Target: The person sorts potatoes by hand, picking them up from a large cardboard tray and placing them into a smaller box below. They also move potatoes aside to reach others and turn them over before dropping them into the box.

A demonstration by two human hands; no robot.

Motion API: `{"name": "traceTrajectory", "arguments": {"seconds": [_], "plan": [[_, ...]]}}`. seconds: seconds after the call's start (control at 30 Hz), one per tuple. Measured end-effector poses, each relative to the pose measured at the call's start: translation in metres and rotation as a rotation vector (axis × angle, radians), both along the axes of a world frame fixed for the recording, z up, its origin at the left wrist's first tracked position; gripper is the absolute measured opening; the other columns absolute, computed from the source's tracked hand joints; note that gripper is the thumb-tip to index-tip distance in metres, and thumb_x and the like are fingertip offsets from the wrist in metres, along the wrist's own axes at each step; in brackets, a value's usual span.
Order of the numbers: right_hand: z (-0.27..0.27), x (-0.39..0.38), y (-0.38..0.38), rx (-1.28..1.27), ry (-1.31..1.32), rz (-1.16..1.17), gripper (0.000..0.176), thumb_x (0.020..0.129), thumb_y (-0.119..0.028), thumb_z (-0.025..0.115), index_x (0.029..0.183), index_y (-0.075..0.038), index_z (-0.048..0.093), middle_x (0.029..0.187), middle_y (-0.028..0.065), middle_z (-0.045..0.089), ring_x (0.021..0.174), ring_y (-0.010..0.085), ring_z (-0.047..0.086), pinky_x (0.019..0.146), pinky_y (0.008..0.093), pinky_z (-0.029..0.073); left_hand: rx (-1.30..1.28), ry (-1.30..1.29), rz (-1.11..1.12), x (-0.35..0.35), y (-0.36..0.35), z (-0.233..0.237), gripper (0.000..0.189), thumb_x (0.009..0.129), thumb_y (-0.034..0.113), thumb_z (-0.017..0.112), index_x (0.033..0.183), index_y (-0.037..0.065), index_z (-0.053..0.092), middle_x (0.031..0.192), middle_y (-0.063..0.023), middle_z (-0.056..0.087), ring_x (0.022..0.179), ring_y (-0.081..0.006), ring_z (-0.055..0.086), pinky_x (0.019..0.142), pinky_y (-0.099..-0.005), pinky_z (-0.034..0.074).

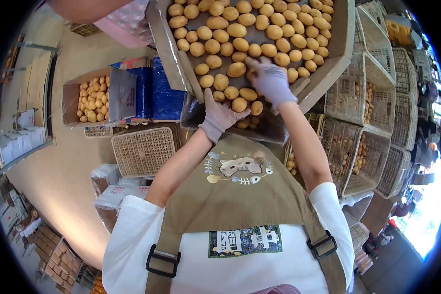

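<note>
Yellow potatoes (236, 30) lie spread over a wide sorting tray (336, 76) with raised board sides. At its near opening is my left hand (219, 116), in a pale glove, thumb apart from the other fingers and potatoes right beside it. My right hand (270, 83), also gloved, reaches in among the potatoes from the right. Motion blurs its fingertips, and I cannot tell whether they grip a potato. Below the opening, close to my apron (240, 196), a box (267, 133) holds some potatoes, partly hidden by my hands.
A carton (122, 93) of potatoes stands at the left, by a blue-wrapped stack (167, 98). An upturned-looking plastic crate (143, 152) sits nearer. Crates (345, 95) with potatoes line the right. Another person's pink sleeve (127, 22) shows at the upper left.
</note>
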State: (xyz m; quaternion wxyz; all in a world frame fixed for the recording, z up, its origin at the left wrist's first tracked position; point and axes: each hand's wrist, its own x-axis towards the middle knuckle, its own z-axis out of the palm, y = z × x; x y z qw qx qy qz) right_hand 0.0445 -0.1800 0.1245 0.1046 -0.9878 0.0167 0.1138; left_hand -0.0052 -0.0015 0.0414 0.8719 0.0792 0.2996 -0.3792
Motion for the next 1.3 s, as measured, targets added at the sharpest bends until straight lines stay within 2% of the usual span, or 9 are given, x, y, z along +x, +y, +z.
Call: {"name": "traceTrajectory", "arguments": {"seconds": [0.33,0.4,0.57,0.87,1.0,1.07,1.13,1.27,1.3], "plan": [[0.02,-0.024,-0.022,0.295,-0.499,0.329,0.031,0.084,-0.024,0.07,0.112,-0.012,0.065,0.099,0.0127,0.067,0.082,0.0312,0.067,0.071,0.0401,0.055,-0.107,0.018,0.009,0.006,0.002,0.002,0.086,0.09,0.076,0.04,0.156,0.021,0.029,0.162,-0.0063,0.027,0.149,-0.0343,0.027,0.113,-0.0702,0.025],[0.071,-0.02,-0.066,-0.185,-0.485,0.363,0.031,0.079,-0.019,0.074,0.109,-0.014,0.067,0.095,0.0081,0.066,0.077,0.0268,0.066,0.066,0.0407,0.053,-0.103,-0.294,-0.001,0.006,-0.001,-0.008,0.085,0.092,0.075,0.039,0.156,0.022,0.028,0.163,-0.0069,0.025,0.148,-0.0352,0.027,0.113,-0.0706,0.027],[0.102,-0.003,-0.177,-0.251,-0.936,-0.462,0.041,0.093,-0.018,0.065,0.132,-0.007,0.059,0.119,0.0151,0.069,0.109,0.0276,0.066,0.098,0.0418,0.053,-0.155,-0.077,-0.008,0.007,0.0,0.002,0.084,0.091,0.077,0.038,0.155,0.022,0.029,0.162,-0.0072,0.028,0.147,-0.0366,0.029,0.111,-0.0706,0.03],[0.026,-0.05,-0.033,0.049,0.289,-0.016,0.046,0.089,-0.04,0.061,0.131,-0.02,0.062,0.143,0.0148,0.052,0.133,0.0319,0.049,0.111,0.05,0.035,-0.001,-0.051,-0.067,0.004,0.014,0.011,0.061,0.098,0.054,0.048,0.144,0.015,0.04,0.153,-0.01,0.038,0.138,-0.0327,0.041,0.114,-0.0588,0.035],[-0.016,-0.05,-0.042,-0.164,-0.385,0.116,0.036,0.089,-0.038,0.062,0.12,-0.02,0.07,0.123,0.0155,0.063,0.115,0.0342,0.059,0.103,0.047,0.042,0.774,-1.058,-0.612,-0.012,0.03,-0.112,0.052,0.096,0.043,0.057,0.139,0.015,0.044,0.14,-0.006,0.05,0.128,-0.0249,0.049,0.11,-0.054,0.039],[0.0,-0.025,-0.052,0.083,0.133,-0.048,0.042,0.088,-0.041,0.064,0.125,-0.021,0.068,0.141,0.0166,0.053,0.126,0.0357,0.051,0.103,0.0537,0.039,0.75,-0.937,-0.473,-0.01,0.024,-0.069,0.051,0.095,0.042,0.06,0.136,0.015,0.048,0.132,-0.0045,0.056,0.122,-0.0205,0.053,0.11,-0.0548,0.038],[0.008,-0.013,-0.036,0.125,-0.278,-0.28,0.046,0.087,-0.044,0.065,0.127,-0.023,0.067,0.144,0.0161,0.05,0.129,0.0385,0.048,0.103,0.0554,0.038,0.965,-1.129,-0.514,-0.008,0.019,-0.014,0.051,0.093,0.044,0.062,0.135,0.016,0.053,0.125,-0.004,0.062,0.117,-0.0167,0.056,0.11,-0.0569,0.035],[-0.019,-0.031,-0.007,-0.078,-0.027,0.073,0.064,0.084,-0.055,0.065,0.144,-0.037,0.052,0.161,0.0135,0.032,0.148,0.0467,0.022,0.112,0.0688,0.021,2.389,-2.038,-1.79,0.02,0.014,0.003,0.064,0.094,0.058,0.055,0.142,0.016,0.05,0.14,-0.0071,0.056,0.134,-0.0208,0.046,0.115,-0.0645,0.024],[-0.021,-0.043,-0.003,-0.054,0.01,0.122,0.065,0.081,-0.054,0.067,0.143,-0.037,0.054,0.163,0.0117,0.03,0.15,0.0463,0.019,0.113,0.0687,0.017,3.309,-2.276,-1.664,0.01,0.018,-0.034,0.067,0.094,0.06,0.052,0.145,0.016,0.047,0.144,-0.0067,0.053,0.137,-0.0219,0.044,0.115,-0.0647,0.023]]}}
